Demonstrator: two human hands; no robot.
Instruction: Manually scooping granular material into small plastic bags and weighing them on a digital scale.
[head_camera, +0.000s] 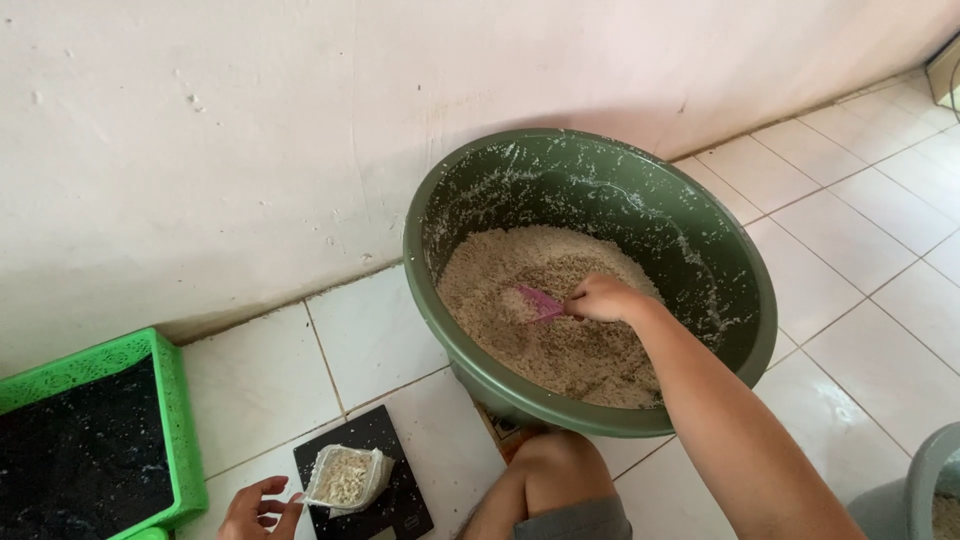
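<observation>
My right hand (603, 298) grips a pink scoop (538, 303) whose blade digs into the pale crumbly grain mix (540, 345) inside a large dark green basin (720, 250). At the bottom left my left hand (258, 510) holds the edge of a small clear plastic bag (347, 476) partly filled with the same mix. The bag rests on a flat black scale (385, 500) on the tiled floor. My bent knee (550, 470) sits between the scale and the basin.
A green plastic basket (178, 420) with a dark lining stands at the left against the white wall (250, 150). A grey container (925, 485) shows at the bottom right corner. White floor tiles (850, 260) stretch to the right.
</observation>
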